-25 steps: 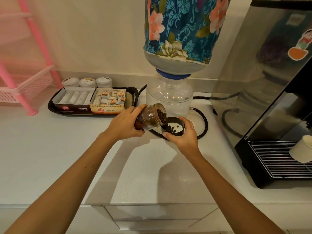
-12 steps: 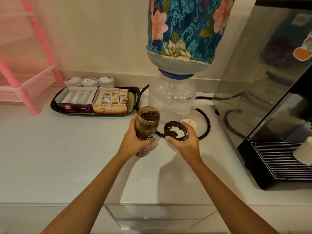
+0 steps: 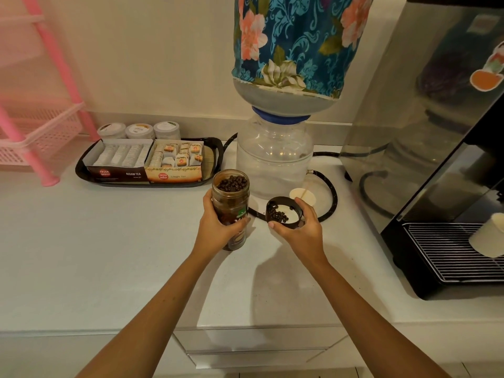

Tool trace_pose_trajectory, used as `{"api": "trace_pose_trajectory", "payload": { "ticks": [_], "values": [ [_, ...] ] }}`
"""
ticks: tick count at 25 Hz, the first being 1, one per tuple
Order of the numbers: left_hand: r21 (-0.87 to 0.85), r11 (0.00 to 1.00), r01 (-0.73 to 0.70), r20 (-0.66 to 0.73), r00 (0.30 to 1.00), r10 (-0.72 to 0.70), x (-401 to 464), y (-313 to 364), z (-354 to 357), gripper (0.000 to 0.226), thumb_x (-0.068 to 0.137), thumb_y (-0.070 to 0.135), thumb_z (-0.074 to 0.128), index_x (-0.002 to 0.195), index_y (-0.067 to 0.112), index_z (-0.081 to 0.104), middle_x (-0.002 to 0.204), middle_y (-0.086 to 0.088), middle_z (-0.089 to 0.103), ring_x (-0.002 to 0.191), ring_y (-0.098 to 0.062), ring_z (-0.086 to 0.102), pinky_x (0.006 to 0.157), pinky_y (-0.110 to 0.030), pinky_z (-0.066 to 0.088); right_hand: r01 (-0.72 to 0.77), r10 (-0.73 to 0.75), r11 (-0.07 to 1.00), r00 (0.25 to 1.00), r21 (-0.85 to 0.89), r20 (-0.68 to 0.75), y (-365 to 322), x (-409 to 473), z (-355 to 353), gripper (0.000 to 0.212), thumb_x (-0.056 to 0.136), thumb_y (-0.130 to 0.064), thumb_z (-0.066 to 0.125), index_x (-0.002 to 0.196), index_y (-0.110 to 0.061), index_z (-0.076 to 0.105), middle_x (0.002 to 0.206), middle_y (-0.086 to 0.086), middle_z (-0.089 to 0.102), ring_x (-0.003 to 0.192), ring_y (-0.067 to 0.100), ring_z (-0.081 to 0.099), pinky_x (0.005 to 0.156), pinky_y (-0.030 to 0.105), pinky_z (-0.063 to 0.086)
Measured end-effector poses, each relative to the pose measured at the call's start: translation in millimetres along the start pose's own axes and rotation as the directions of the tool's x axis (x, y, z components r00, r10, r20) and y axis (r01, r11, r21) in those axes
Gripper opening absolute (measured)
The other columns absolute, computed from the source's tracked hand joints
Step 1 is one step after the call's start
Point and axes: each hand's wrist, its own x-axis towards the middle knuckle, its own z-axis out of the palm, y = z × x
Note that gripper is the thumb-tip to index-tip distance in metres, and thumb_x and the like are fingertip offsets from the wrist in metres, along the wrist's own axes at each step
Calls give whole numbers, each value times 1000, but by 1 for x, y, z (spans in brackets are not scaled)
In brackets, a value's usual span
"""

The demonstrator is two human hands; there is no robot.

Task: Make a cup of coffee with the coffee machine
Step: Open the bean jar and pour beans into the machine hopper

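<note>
My left hand (image 3: 218,227) grips a glass jar of coffee beans (image 3: 231,197), open at the top and standing upright on the white counter (image 3: 109,255). Just to its right, my right hand (image 3: 298,230) holds the jar's black lid (image 3: 283,212) upside down, with a small heap of beans lying inside it. The coffee machine (image 3: 436,148) fills the right side. A white paper cup (image 3: 489,236) stands on its wire drip grate (image 3: 441,249).
A water dispenser (image 3: 275,159) with a floral-covered bottle stands behind my hands, a black hose (image 3: 331,197) curling round its base. A small white round disc (image 3: 304,196) lies beside the lid. A black tray (image 3: 215,156) of tea boxes and a pink rack (image 3: 41,132) sit at the left.
The jar was tilted over the lid, pouring beans. My left hand turned it upright and set it down on the counter. The lid in my right hand stayed put.
</note>
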Motion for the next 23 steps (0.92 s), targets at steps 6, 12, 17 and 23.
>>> {"api": "trace_pose_trajectory", "payload": {
  "ticks": [6, 12, 17, 23],
  "values": [
    [111, 984, -142, -178, 971, 160, -9, 27, -21, 101, 70, 37, 82, 144, 25, 15, 148, -1, 29, 135, -18, 30, 110, -37, 31, 33, -33, 999, 999, -14, 9, -14, 1, -5, 82, 63, -33, 86, 134, -17, 47, 134, 2, 51, 125, 18, 47, 104, 40, 45],
    [252, 718, -649, -108, 719, 687, -14, 102, -12, 44, 86, 22, 65, 123, 4, 48, 118, -9, 49, 111, -18, 47, 92, -36, 45, 88, -91, 994, 994, 61, 60, -64, 4, -35, 84, 63, -31, 86, 136, -25, 44, 129, -9, 51, 116, 4, 48, 85, 6, 40],
    [37, 909, -415, 291, 875, 387, -14, 137, 26, 79, 82, 55, 62, 145, 25, 24, 141, 11, 39, 129, 0, 37, 104, -24, 36, 145, -150, 986, 987, 86, 59, -103, 10, -72, 75, 67, -29, 83, 133, -23, 48, 127, -5, 57, 117, 8, 52, 89, 13, 45],
    [-147, 930, -335, 416, 833, 366, -6, 189, 75, 60, 65, 62, 70, 116, 48, 41, 115, 22, 59, 112, 3, 55, 92, -18, 46, 171, -196, 969, 972, 177, 132, -123, 19, -144, 67, 69, -31, 77, 130, -24, 49, 111, -12, 61, 104, 0, 59, 76, 6, 47]
  ]
}}
